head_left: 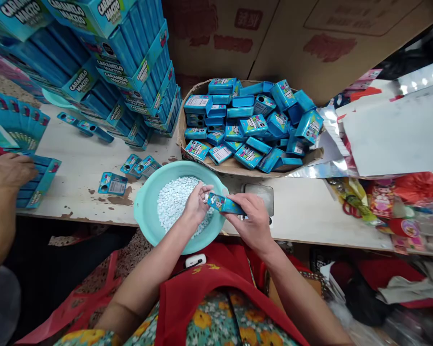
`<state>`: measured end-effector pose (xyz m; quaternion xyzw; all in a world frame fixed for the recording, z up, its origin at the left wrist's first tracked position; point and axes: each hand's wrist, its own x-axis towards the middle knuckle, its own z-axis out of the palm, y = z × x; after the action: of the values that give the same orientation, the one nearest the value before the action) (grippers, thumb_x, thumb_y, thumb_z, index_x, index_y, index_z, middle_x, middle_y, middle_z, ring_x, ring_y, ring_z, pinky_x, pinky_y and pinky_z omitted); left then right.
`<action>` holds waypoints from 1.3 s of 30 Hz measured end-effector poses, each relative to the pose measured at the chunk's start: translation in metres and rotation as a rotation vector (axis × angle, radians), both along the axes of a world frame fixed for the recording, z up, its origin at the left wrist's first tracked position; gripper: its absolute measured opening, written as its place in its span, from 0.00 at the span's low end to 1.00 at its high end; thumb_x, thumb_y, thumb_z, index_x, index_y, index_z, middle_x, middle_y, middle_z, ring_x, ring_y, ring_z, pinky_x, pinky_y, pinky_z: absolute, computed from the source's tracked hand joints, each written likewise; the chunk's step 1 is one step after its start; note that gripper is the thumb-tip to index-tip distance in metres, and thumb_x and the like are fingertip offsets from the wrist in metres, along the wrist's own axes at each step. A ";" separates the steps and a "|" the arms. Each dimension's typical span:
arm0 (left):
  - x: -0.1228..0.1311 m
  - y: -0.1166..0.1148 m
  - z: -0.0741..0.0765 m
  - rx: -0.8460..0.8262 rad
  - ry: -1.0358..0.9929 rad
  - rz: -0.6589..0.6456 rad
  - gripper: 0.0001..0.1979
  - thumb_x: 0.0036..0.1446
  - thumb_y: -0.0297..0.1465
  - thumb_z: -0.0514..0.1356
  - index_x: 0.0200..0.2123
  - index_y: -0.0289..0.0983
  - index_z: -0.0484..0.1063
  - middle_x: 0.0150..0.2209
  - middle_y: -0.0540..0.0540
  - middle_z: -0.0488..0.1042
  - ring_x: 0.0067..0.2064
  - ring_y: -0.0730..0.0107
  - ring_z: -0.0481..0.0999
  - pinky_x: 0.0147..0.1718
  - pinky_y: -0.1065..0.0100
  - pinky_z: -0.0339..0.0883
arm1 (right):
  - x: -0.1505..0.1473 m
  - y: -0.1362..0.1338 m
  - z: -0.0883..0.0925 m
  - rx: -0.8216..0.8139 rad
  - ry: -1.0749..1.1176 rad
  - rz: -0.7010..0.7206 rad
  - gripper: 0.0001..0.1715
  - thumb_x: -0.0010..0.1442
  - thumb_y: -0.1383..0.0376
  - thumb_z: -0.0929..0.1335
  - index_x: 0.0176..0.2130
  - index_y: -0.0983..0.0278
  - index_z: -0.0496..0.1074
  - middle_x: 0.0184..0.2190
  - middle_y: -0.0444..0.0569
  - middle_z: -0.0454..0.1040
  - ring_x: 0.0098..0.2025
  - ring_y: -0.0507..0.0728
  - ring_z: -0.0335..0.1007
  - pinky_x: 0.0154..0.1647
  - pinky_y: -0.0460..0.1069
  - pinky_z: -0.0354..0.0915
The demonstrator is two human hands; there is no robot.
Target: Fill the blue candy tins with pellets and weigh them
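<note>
The person's two forearms reach forward from the lower edge, and the hands come together above the right part of a turquoise bowl (140, 211), which stands on the desk (299, 214) at its near edge. The right hand (251, 215) comes from the right side and pinches a small blue box (226, 204) between the thumb, which is on the near side, and the fingers, which are on the far side. The box lies almost level, with one end pointing to the left hand (195, 205). This left hand is over the white candies (175, 197) in the bowl, half curled, with the fingers bent toward the box's end; a few white pieces are at its fingertips, but I cannot tell whether it grips them firmly. Just behind the right hand a grey plate (261, 193) is partly covered. Beyond the bowl, a cardboard tray (182, 129) carries many similar blue boxes (252, 125). At the far left, a co-worker's hand (14, 169) rests on a blue pack (45, 180).
</note>
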<state>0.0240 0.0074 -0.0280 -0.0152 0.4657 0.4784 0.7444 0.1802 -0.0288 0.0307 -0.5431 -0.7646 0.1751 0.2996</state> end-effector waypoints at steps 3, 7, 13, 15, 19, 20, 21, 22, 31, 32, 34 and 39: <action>0.003 0.000 0.001 -0.015 0.010 -0.031 0.18 0.57 0.42 0.56 0.32 0.30 0.74 0.24 0.46 0.72 0.23 0.74 0.69 0.24 0.72 0.64 | 0.000 0.001 -0.002 -0.014 -0.026 -0.008 0.16 0.54 0.62 0.72 0.44 0.59 0.72 0.39 0.47 0.75 0.42 0.59 0.69 0.44 0.55 0.60; 0.008 0.002 0.002 -0.054 0.037 -0.003 0.13 0.56 0.36 0.58 0.29 0.31 0.73 0.25 0.48 0.72 0.23 0.76 0.69 0.21 0.74 0.62 | 0.003 0.003 -0.006 -0.060 -0.007 -0.044 0.17 0.53 0.62 0.73 0.44 0.59 0.73 0.39 0.47 0.75 0.43 0.60 0.69 0.45 0.55 0.60; 0.003 0.010 0.009 -0.058 -0.078 -0.114 0.12 0.58 0.33 0.56 0.26 0.32 0.68 0.18 0.53 0.63 0.15 0.82 0.60 0.11 0.79 0.49 | 0.025 0.002 -0.020 -0.217 0.380 -0.168 0.20 0.49 0.60 0.75 0.43 0.58 0.73 0.41 0.46 0.75 0.44 0.58 0.70 0.47 0.54 0.64; -0.001 0.012 0.011 -0.043 -0.165 -0.183 0.13 0.58 0.35 0.57 0.25 0.33 0.67 0.15 0.55 0.57 0.14 0.83 0.55 0.10 0.80 0.43 | 0.036 -0.001 -0.030 -0.307 0.574 -0.254 0.21 0.46 0.60 0.76 0.42 0.59 0.73 0.40 0.46 0.75 0.43 0.58 0.70 0.46 0.53 0.65; -0.012 0.015 0.007 -0.032 -0.182 -0.191 0.12 0.57 0.35 0.59 0.25 0.34 0.65 0.15 0.56 0.55 0.14 0.82 0.55 0.10 0.80 0.45 | 0.062 -0.011 -0.052 -0.431 0.927 -0.407 0.26 0.41 0.61 0.78 0.41 0.60 0.71 0.37 0.45 0.76 0.40 0.57 0.72 0.41 0.52 0.68; -0.015 0.015 0.004 -0.042 -0.161 -0.185 0.12 0.57 0.35 0.59 0.25 0.34 0.65 0.15 0.56 0.55 0.15 0.82 0.55 0.11 0.80 0.46 | 0.068 -0.013 -0.057 -0.435 0.971 -0.429 0.26 0.41 0.62 0.78 0.40 0.60 0.71 0.36 0.45 0.76 0.39 0.57 0.72 0.40 0.51 0.68; -0.017 0.016 -0.001 -0.055 -0.132 -0.181 0.12 0.56 0.35 0.59 0.25 0.34 0.65 0.16 0.56 0.56 0.15 0.82 0.56 0.11 0.80 0.47 | 0.075 -0.015 -0.062 -0.429 0.997 -0.448 0.26 0.40 0.63 0.78 0.40 0.60 0.70 0.36 0.44 0.76 0.39 0.56 0.72 0.41 0.51 0.68; -0.019 0.016 -0.005 -0.068 -0.086 -0.176 0.11 0.55 0.34 0.60 0.26 0.34 0.65 0.17 0.55 0.58 0.16 0.82 0.57 0.12 0.80 0.49 | 0.081 -0.016 -0.068 -0.418 1.015 -0.466 0.26 0.40 0.63 0.78 0.40 0.60 0.70 0.36 0.44 0.76 0.39 0.56 0.72 0.41 0.51 0.68; -0.036 0.013 -0.045 -0.045 0.380 -0.210 0.15 0.48 0.38 0.65 0.29 0.31 0.69 0.16 0.55 0.59 0.15 0.82 0.58 0.12 0.79 0.48 | 0.123 -0.009 -0.127 -0.247 1.052 -0.669 0.28 0.39 0.62 0.78 0.40 0.60 0.69 0.37 0.44 0.73 0.41 0.56 0.70 0.50 0.56 0.66; -0.037 0.013 -0.048 -0.065 0.371 -0.206 0.13 0.47 0.36 0.65 0.30 0.31 0.70 0.16 0.55 0.60 0.15 0.82 0.58 0.12 0.79 0.48 | 0.125 -0.010 -0.129 -0.253 1.045 -0.663 0.29 0.38 0.62 0.78 0.40 0.60 0.69 0.38 0.45 0.73 0.42 0.57 0.70 0.51 0.56 0.66; -0.038 0.014 -0.052 -0.086 0.381 -0.196 0.12 0.47 0.33 0.64 0.31 0.31 0.70 0.19 0.53 0.63 0.16 0.82 0.60 0.13 0.79 0.50 | 0.129 -0.014 -0.131 -0.272 1.016 -0.637 0.32 0.38 0.62 0.78 0.44 0.60 0.68 0.43 0.47 0.72 0.45 0.57 0.70 0.53 0.57 0.65; -0.035 0.013 -0.054 -0.108 0.385 -0.205 0.11 0.49 0.33 0.63 0.32 0.31 0.69 0.18 0.53 0.63 0.17 0.80 0.62 0.14 0.78 0.51 | 0.147 -0.044 -0.129 -0.307 0.924 -0.766 0.33 0.47 0.55 0.74 0.50 0.61 0.66 0.51 0.53 0.69 0.53 0.59 0.66 0.56 0.58 0.63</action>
<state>-0.0114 0.0200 -0.0817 0.0838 0.6232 0.3685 0.6846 0.3269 -0.0733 -0.0982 -0.6841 -0.2726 0.3803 0.5596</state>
